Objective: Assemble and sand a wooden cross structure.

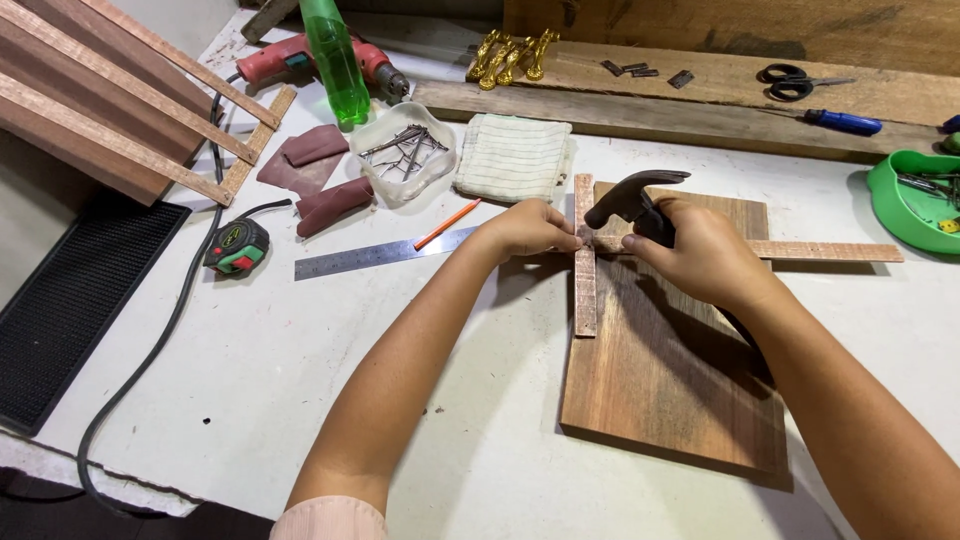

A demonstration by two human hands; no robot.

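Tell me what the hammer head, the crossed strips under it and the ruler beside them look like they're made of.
Hammer head: dark, dull metal, probably steel, with a smooth curved claw. Crossed strips: thin wood with a pale, speckled grain, seemingly unfinished, lying on a brown wooden board with streaky grain. Ruler: flat grey metal with a faint sheen, likely steel.

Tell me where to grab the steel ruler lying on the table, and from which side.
Grip the steel ruler at its left end, coming from above on the near side. It lies flat on the white table, so pinch its long edges. Its right end runs under the left hand, and the orange pencil crowds that part; the left end lies bare beside the tape measure.
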